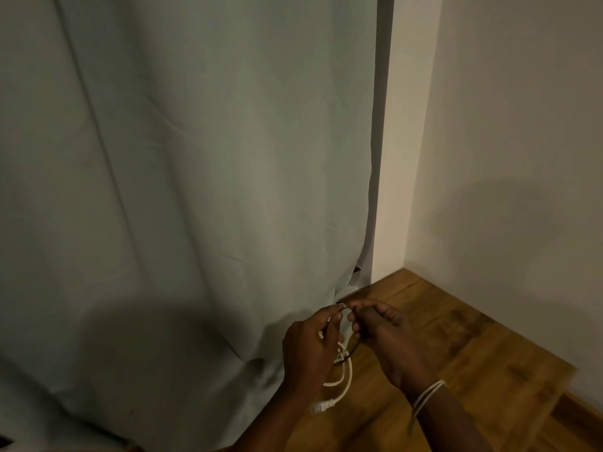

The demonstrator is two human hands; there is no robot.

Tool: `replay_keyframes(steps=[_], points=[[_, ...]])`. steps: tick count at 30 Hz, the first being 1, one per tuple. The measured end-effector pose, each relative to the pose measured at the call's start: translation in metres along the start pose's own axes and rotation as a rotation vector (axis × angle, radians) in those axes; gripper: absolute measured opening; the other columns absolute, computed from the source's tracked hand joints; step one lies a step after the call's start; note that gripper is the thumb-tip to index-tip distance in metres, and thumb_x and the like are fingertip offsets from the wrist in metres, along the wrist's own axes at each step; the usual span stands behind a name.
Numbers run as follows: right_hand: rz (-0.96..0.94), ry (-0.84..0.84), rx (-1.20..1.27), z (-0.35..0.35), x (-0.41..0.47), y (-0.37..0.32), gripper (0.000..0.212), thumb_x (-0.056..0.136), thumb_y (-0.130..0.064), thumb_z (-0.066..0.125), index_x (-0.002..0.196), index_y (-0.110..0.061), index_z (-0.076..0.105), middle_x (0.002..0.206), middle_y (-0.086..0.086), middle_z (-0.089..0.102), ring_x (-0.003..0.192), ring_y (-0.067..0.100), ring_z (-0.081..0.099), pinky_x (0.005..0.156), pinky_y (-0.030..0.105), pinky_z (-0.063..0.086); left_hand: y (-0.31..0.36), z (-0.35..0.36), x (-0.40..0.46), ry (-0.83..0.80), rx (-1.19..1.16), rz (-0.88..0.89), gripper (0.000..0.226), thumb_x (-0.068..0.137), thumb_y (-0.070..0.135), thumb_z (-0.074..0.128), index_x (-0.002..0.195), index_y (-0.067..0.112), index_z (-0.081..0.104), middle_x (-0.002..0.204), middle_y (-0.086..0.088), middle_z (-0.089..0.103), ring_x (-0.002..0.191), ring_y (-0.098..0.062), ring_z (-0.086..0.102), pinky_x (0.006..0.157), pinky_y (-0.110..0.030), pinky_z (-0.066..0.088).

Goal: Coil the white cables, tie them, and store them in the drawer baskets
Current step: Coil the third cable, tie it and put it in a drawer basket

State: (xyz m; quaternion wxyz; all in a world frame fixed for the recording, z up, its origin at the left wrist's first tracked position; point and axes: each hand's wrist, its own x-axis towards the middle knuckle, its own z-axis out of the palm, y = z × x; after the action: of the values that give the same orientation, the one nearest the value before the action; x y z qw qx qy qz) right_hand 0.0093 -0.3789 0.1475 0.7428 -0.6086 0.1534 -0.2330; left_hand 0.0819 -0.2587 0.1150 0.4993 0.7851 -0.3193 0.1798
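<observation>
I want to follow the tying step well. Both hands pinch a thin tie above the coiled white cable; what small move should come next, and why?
Probably twist or pull the tie tight. The left hand and right hand pinch its ends together, while the cable hangs below in loose loops, plug dangling, so the coil does not look secured yet.

The curtain (195,190) hangs as a broad barrier, its hem bunched on the wooden floor (456,370); right of the curtain the floor lies bare up to the white wall (505,158), leaving open passage; both hands work just beside the curtain's lower edge, nearly brushing its folds.
</observation>
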Motion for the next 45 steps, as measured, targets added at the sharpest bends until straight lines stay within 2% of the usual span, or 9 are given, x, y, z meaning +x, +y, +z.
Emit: replay_keyframes(steps=[2, 5, 10, 14, 23, 30, 33, 37, 45], points=[[0.000, 0.023, 0.005, -0.001, -0.001, 0.000, 0.019, 0.096, -0.013, 0.059, 0.092, -0.011, 0.077, 0.077, 0.008, 0.071, 0.070, 0.017, 0.063, 0.067, 0.030, 0.054, 0.001, -0.001, -0.001, 0.011, 0.022, 0.031, 0.022, 0.095, 0.038, 0.054, 0.111, 0.032, 0.069, 0.072, 0.013, 0.074, 0.062, 0.003, 0.066, 0.061, -0.021, 0.058], [-0.004, 0.023, 0.000, -0.002, -0.001, 0.001, 0.015, 0.093, -0.013, 0.063, 0.092, -0.012, 0.078, 0.077, 0.006, 0.073, 0.071, 0.017, 0.065, 0.069, 0.030, 0.056, 0.002, -0.003, -0.001, 0.023, 0.038, 0.064, 0.028, 0.095, 0.043, 0.050, 0.110, 0.030, 0.070, 0.070, 0.013, 0.073, 0.059, 0.002, 0.066, 0.058, -0.020, 0.058], [-0.066, 0.030, 0.001, -0.002, -0.003, 0.002, 0.012, 0.091, -0.008, 0.066, 0.097, -0.007, 0.076, 0.082, 0.016, 0.075, 0.073, 0.023, 0.071, 0.067, 0.029, 0.059, 0.001, -0.001, 0.000, 0.070, 0.058, 0.104, 0.033, 0.094, 0.045, 0.046, 0.108, 0.028, 0.071, 0.069, 0.013, 0.073, 0.057, 0.001, 0.065, 0.054, -0.021, 0.057], [-0.118, 0.029, -0.009, 0.000, -0.004, 0.002, 0.012, 0.090, -0.004, 0.066, 0.096, -0.004, 0.075, 0.083, 0.017, 0.076, 0.076, 0.026, 0.074, 0.069, 0.031, 0.062, 0.001, 0.002, 0.000, 0.072, 0.083, 0.115, 0.040, 0.095, 0.050, 0.042, 0.109, 0.027, 0.072, 0.075, 0.013, 0.075, 0.058, 0.000, 0.066, 0.055, -0.024, 0.057], [-0.112, 0.046, 0.027, 0.000, -0.002, 0.006, 0.012, 0.090, -0.003, 0.065, 0.098, -0.002, 0.074, 0.084, 0.017, 0.076, 0.078, 0.029, 0.074, 0.071, 0.032, 0.062, -0.001, 0.006, 0.000, 0.092, 0.083, 0.086, 0.044, 0.095, 0.053, 0.039, 0.109, 0.027, 0.071, 0.071, 0.011, 0.074, 0.055, -0.004, 0.065, 0.056, -0.032, 0.057], [-0.117, 0.025, 0.002, 0.002, -0.002, 0.006, 0.013, 0.091, -0.005, 0.065, 0.097, -0.004, 0.076, 0.086, 0.014, 0.078, 0.080, 0.028, 0.075, 0.071, 0.031, 0.061, 0.001, 0.006, 0.000, 0.099, 0.099, 0.097, 0.034, 0.094, 0.046, 0.045, 0.104, 0.028, 0.072, 0.068, 0.009, 0.073, 0.055, -0.003, 0.064, 0.056, -0.034, 0.057], [-0.114, 0.026, 0.015, 0.003, -0.003, 0.006, 0.013, 0.091, -0.004, 0.065, 0.097, -0.004, 0.076, 0.087, 0.014, 0.078, 0.081, 0.027, 0.075, 0.073, 0.032, 0.062, 0.003, 0.005, 0.001, 0.114, 0.100, 0.105, 0.038, 0.094, 0.048, 0.043, 0.100, 0.026, 0.074, 0.067, 0.009, 0.073, 0.053, -0.003, 0.063, 0.055, -0.034, 0.057], [-0.080, 0.061, 0.106, 0.004, -0.005, 0.006, 0.013, 0.090, -0.003, 0.065, 0.099, -0.003, 0.074, 0.087, 0.015, 0.077, 0.081, 0.027, 0.075, 0.075, 0.034, 0.062, 0.004, 0.002, 0.003, 0.144, 0.078, 0.086, 0.050, 0.095, 0.057, 0.035, 0.102, 0.025, 0.074, 0.075, 0.011, 0.075, 0.059, -0.002, 0.066, 0.059, -0.032, 0.059], [-0.117, 0.092, 0.094, 0.005, -0.005, 0.007, 0.013, 0.090, -0.005, 0.066, 0.098, -0.003, 0.075, 0.084, 0.015, 0.077, 0.074, 0.023, 0.073, 0.074, 0.035, 0.062, 0.009, 0.002, 0.002, 0.133, 0.106, 0.124, 0.052, 0.097, 0.056, 0.033, 0.103, 0.024, 0.074, 0.075, 0.009, 0.075, 0.057, -0.004, 0.065, 0.058, -0.032, 0.058]])
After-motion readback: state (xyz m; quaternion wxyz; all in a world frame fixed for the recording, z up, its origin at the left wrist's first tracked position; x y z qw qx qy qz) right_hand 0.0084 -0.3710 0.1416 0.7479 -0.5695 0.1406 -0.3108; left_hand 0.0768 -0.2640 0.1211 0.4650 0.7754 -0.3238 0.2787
